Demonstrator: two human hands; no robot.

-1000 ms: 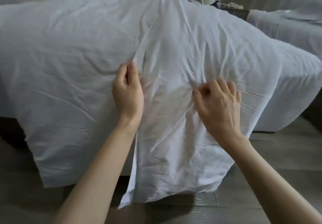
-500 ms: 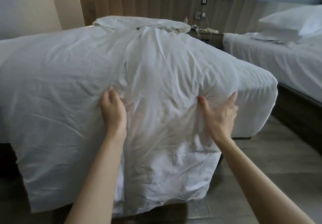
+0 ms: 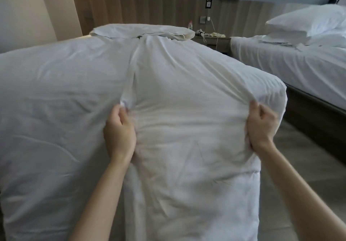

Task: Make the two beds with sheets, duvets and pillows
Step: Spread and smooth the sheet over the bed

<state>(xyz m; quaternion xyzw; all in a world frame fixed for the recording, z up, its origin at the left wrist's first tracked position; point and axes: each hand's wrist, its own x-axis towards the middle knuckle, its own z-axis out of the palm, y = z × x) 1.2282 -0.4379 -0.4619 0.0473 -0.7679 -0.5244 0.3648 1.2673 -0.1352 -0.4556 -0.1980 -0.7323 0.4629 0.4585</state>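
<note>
Now both grab: left hand (image 3: 119, 130) fingers pinch the duvet (image 3: 187, 90) at its centre fold; right hand (image 3: 261, 126), flat 0.5 s ago, has slid to the bed (image 3: 280, 98) right foot corner & clenches fabric. Duvet hangs over foot edge, prob. spreading next.

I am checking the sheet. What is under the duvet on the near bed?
The duvet spreads from the pillow to the near end and hangs down, so nothing under it shows. Whether a sheet lies beneath cannot be seen.
</note>
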